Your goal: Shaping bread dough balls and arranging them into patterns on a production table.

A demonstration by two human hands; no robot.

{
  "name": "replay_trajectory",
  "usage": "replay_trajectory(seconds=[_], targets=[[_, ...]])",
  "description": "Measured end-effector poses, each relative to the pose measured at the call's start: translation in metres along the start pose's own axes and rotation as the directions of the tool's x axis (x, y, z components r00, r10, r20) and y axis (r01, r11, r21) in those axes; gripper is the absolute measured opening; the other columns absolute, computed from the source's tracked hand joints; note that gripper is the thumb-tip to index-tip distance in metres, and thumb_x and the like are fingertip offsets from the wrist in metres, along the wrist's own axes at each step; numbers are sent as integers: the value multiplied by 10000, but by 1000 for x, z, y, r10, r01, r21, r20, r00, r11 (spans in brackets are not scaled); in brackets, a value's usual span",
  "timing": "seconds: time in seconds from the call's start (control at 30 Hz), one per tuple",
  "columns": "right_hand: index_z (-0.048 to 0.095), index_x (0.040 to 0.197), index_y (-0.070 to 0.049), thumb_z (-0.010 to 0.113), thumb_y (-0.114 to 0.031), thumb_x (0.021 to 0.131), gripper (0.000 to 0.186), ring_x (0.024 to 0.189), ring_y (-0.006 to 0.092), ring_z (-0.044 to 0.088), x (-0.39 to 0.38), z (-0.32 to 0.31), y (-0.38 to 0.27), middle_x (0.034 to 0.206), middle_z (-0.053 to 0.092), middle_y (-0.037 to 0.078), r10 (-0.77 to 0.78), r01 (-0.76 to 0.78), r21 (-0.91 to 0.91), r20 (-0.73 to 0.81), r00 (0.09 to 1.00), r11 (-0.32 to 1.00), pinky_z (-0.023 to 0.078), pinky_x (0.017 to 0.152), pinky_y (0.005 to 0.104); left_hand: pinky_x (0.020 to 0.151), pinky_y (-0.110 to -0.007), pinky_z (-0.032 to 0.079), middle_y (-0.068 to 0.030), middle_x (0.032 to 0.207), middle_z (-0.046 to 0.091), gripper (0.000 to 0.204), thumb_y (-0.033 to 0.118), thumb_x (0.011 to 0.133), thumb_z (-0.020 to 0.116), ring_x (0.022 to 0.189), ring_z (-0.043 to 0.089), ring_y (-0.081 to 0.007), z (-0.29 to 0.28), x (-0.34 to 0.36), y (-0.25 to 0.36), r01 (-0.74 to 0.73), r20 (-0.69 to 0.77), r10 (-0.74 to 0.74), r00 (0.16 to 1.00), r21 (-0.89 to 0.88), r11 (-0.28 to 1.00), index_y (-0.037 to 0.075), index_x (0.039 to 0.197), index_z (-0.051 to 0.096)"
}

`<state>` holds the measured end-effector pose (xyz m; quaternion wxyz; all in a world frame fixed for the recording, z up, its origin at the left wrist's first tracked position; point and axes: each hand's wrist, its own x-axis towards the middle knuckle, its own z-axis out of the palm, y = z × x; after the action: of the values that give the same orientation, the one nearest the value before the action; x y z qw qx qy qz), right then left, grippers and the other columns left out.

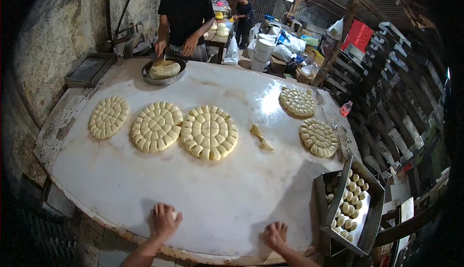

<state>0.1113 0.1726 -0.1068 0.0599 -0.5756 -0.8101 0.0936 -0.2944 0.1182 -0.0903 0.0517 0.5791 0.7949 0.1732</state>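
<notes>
My left hand (164, 218) rests on the white tabletop (208, 204), fingers curled round a small pale lump, apparently dough. My right hand (275, 234) is curled on the surface near the front edge; anything under its fingers is hidden. To its right, metal trays (374, 201), one tilted on another, hold several small dough balls (353, 189). Scored dough rounds lie beyond my hands: one at far left (108, 117), two side by side (155, 126) (209, 132), two at the right (297, 101) (318, 138). A twisted dough strip (262, 136) lies among them.
A person in black (186, 18) works across the table at a round pan (162, 76) with dough. An empty tray (89, 66) sits at back left, a red bottle (346, 108) at the right edge. Behind are another person (243, 13), buckets (265, 47) and stacked dark trays (396, 102).
</notes>
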Motion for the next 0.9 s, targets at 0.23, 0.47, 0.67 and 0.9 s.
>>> replay_trajectory(seconds=[0.23, 0.47, 0.67, 0.9], targets=[[629, 862, -123, 539, -270, 809, 180, 857, 310, 532, 103, 20, -112, 894, 591, 108, -12, 21, 75, -109, 994, 997, 389, 739, 458, 813, -435, 425, -117, 846, 559, 309, 395, 742, 650, 885, 527, -307, 22, 79, 100, -250, 102, 280, 955, -236, 939, 89, 755, 600], [563, 955, -97, 597, -252, 765, 248, 926, 355, 424, 5, 16, -9, 981, 498, 164, -8, 2, -91, -59, 998, 996, 332, 813, 497, 784, -439, 416, -107, 855, 540, 216, 281, 717, 662, 912, 517, -300, 19, 54, -4, -285, -11, 285, 959, -46, 957, 87, 780, 591], [617, 705, -50, 586, -181, 794, 161, 832, 329, 531, 128, 9, -70, 768, 582, 155, 113, -34, 247, -311, 944, 968, 426, 702, 429, 789, -453, 392, -100, 836, 581, 220, 302, 706, 676, 886, 512, -303, 52, 110, 73, -326, 115, 403, 908, -409, 852, 98, 719, 594], [570, 789, -105, 611, -209, 781, 112, 870, 336, 495, 16, 8, 4, 874, 548, 89, 128, -108, 102, -209, 969, 989, 416, 718, 444, 786, -469, 379, -118, 805, 527, 189, 166, 646, 663, 828, 492, -329, 20, 58, -17, -418, 34, 434, 900, -210, 884, 51, 715, 530]])
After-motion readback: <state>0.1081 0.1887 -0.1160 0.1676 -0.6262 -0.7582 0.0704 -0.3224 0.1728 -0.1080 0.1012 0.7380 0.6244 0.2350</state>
